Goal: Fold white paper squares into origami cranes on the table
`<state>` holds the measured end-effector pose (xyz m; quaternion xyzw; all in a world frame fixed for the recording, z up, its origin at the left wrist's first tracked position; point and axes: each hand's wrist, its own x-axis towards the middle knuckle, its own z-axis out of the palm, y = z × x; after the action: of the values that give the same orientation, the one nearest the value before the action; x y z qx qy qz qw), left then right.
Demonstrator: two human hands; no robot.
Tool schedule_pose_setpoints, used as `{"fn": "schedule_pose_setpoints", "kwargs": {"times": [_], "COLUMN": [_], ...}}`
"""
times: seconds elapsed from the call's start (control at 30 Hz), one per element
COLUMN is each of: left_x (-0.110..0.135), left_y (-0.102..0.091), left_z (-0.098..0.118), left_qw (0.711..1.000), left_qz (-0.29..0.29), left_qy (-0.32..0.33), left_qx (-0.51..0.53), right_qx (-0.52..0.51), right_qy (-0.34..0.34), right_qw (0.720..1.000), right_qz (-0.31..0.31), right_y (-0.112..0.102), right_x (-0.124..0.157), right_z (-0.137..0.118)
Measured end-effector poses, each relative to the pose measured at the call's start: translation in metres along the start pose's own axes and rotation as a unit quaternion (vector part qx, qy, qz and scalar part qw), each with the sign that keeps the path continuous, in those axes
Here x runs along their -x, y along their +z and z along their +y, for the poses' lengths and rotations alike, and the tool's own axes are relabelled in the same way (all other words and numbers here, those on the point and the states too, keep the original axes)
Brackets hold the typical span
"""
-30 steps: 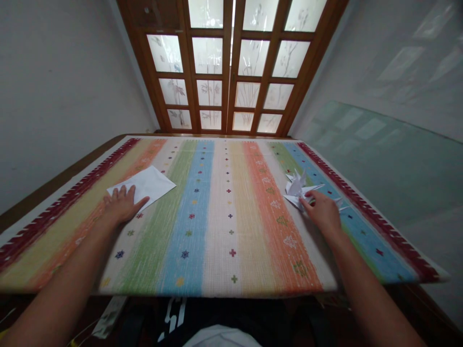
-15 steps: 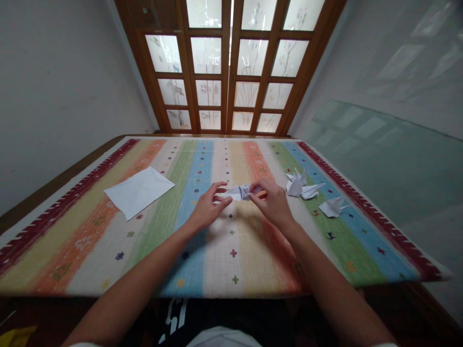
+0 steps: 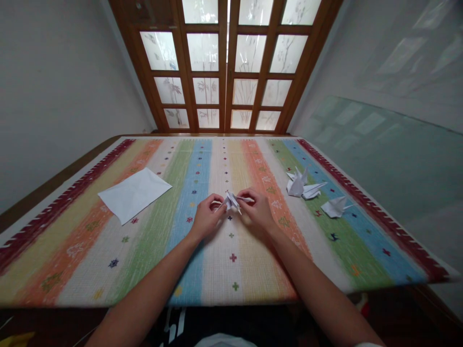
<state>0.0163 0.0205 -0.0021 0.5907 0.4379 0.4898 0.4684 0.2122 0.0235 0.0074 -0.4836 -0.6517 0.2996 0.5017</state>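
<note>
Between my two hands is a partly spread, folded white paper crane (image 3: 232, 199), held just over the middle of the table. My left hand (image 3: 210, 214) pinches its left side between thumb and fingers. On the opposite side, my right hand (image 3: 256, 208) grips the other end, with a pointed flap showing past the fingers. The fingertips cover parts of the folds. Finished-looking paper cranes lie to the right: a cluster (image 3: 297, 184) and a single crane (image 3: 334, 207) nearer me.
White paper sheets (image 3: 135, 193) lie on the left of the table. A striped cloth (image 3: 152, 250) covers the tabletop. Behind the far edge stand wooden doors with glass panes (image 3: 227, 77); a glass panel (image 3: 390, 159) leans along the right wall.
My hands have drawn closer together and slightly lower. The folded paper has turned and now shows pointed flaps between them. The view has shifted a little.
</note>
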Motion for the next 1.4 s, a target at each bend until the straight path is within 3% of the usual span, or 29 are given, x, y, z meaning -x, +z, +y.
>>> {"fn": "schedule_pose_setpoints", "kwargs": {"times": [0.2,0.3,0.4,0.47,0.63,0.93,1.2,1.4], "left_x": [0.007,0.006,0.004,0.003,0.003,0.002,0.005,0.007], "left_y": [0.003,0.0,0.0,0.001,0.003,0.004,0.001,0.003], "left_z": [0.007,0.005,0.001,0.0,0.0,-0.007,-0.005,-0.004], "left_qw": [0.994,0.99,0.984,0.981,0.982,0.985,0.998,0.995], "left_qz": [-0.027,-0.007,0.004,0.0,-0.007,-0.001,-0.024,-0.053], "left_qy": [-0.03,-0.047,-0.061,-0.068,-0.06,-0.037,-0.005,-0.031], "left_qx": [0.098,0.135,0.167,0.183,0.18,0.169,0.055,0.075], "right_qx": [0.062,0.108,0.084,0.032,-0.112,-0.2,-0.266,-0.264], "right_qy": [-0.122,-0.14,-0.151,-0.137,-0.013,0.08,0.126,0.11], "right_qw": [0.989,0.981,0.977,0.982,0.993,0.976,0.954,0.958], "right_qz": [-0.057,-0.084,-0.125,-0.124,-0.031,-0.023,-0.048,0.002], "right_y": [0.005,0.0,-0.003,-0.001,0.008,0.008,0.005,0.005], "right_x": [0.01,0.012,0.012,0.012,0.01,0.007,0.006,0.003], "right_z": [-0.008,-0.008,-0.006,-0.004,0.004,0.01,0.006,0.005]}}
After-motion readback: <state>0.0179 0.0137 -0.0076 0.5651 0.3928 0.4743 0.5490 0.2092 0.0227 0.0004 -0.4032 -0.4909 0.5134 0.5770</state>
